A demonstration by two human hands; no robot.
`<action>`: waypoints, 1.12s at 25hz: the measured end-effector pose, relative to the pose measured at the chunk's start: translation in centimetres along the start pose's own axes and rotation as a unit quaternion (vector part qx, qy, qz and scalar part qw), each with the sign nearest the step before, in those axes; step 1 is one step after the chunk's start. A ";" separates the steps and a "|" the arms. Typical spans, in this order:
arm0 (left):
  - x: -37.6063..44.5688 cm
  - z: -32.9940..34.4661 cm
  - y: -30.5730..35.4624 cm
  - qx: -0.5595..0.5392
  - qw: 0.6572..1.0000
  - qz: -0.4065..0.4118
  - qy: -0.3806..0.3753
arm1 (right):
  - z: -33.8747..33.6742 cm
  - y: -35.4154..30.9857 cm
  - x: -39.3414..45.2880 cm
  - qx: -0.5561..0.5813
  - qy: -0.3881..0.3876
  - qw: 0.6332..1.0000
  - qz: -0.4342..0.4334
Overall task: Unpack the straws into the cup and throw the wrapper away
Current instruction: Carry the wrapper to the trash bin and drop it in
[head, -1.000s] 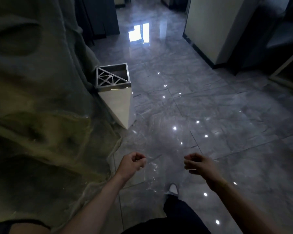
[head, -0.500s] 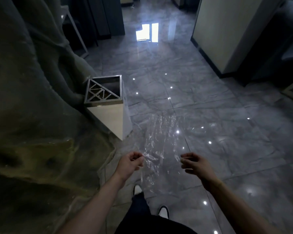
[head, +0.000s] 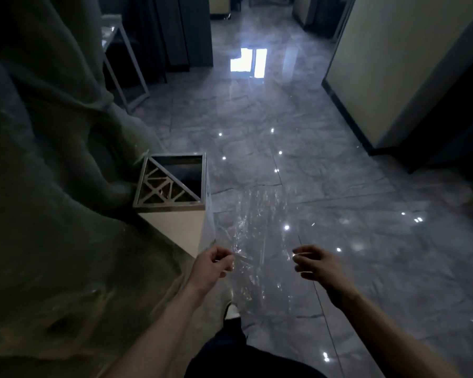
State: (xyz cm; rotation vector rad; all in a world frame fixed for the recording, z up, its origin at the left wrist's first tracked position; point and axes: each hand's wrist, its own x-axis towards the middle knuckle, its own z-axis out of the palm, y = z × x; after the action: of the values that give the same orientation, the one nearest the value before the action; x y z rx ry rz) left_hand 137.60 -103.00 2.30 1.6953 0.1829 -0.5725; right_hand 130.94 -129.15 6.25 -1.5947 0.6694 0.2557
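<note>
- Clear plastic film, the wrapper [head: 253, 241], hangs stretched out in front of me in the head view, crinkled and catching the floor's reflections.
- On the left hand [head: 212, 266] my fingers [head: 225, 259] are pinched on the wrapper's near left edge, so that hand is grasping it.
- My right hand [head: 316, 264] is curled loosely to the right of the film; whether its fingers actually hold an edge I cannot tell.
- Just left of and beyond the left hand stands the bin [head: 172, 186], a square metal-rimmed top with a triangular grille over one half and an open dark half on the far right.
- No cup or straws show here, so I judge the throwing-away step is in hand.
- Next I would need to carry the film over the open half and let go; being light, it may drift or cling.
</note>
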 end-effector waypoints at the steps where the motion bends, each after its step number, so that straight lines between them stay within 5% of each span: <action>1: 1.8 -0.5 0.8 0.006 1.000 0.002 -0.003 | 0.4 -1.1 1.6 -0.002 0.001 1.000 -0.004; 16: 21.0 1.0 11.3 -0.012 0.999 0.007 0.038 | -1.3 -13.3 21.8 -0.014 -0.025 0.999 -0.035; 28: 32.4 8.1 19.3 -0.095 0.978 -0.011 0.184 | -8.3 -24.5 39.7 -0.117 -0.180 0.975 -0.052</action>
State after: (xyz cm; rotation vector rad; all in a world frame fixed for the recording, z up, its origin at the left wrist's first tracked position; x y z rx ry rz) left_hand 171.66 -121.10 3.24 1.5999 0.5068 -0.2423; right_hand 174.53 -147.67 6.71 -1.7417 0.2815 0.5477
